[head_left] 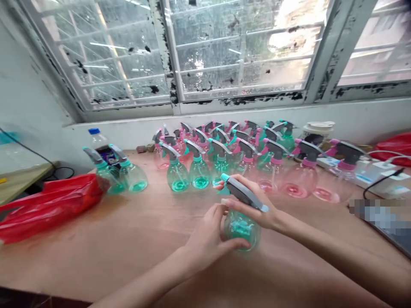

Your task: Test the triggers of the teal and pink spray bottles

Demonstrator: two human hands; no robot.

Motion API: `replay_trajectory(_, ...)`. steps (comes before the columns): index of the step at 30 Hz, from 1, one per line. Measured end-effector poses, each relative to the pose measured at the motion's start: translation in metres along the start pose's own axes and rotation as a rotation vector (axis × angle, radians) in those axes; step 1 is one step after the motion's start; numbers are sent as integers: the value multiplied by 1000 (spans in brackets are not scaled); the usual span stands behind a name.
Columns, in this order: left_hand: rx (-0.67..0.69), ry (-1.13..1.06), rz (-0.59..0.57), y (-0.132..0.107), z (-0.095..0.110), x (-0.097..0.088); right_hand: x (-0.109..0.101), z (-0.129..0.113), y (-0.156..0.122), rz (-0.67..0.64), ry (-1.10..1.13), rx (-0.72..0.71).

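Note:
I hold a clear teal spray bottle (241,229) over the wooden table (135,244), near its middle. My left hand (208,239) cups the round body from the left, fingers curled under it. My right hand (253,205) wraps round the bottle's neck, under the grey spray head (244,193) with its teal nozzle pointing left.
Several teal and pink spray bottles (224,158) stand in rows at the back under the window. Two teal ones (128,175) and a blue-capped bottle (101,147) stand at the left. A red plastic bag (48,205) lies left; a power strip with cables (369,171) lies right.

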State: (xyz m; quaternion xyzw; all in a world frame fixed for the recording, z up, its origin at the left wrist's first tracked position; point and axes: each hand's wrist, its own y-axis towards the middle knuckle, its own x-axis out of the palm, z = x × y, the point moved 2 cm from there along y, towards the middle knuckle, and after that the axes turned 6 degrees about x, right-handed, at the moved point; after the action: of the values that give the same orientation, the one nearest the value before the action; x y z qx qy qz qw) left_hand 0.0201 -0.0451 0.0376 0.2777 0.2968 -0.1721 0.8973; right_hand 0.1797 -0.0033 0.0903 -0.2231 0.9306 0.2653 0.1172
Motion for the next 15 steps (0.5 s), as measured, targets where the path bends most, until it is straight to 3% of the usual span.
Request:
replay_trajectory(4, 51, 32, -60, 17, -3, 11, -12, 9, -7, 122, 17, 55)
replay_trajectory(9, 214, 115, -178, 22, -31, 7, -19, 16, -4, 100, 4, 41)
replay_trajectory(15, 94, 215, -150, 19, -63, -5, -19, 19, 4, 78, -6, -54)
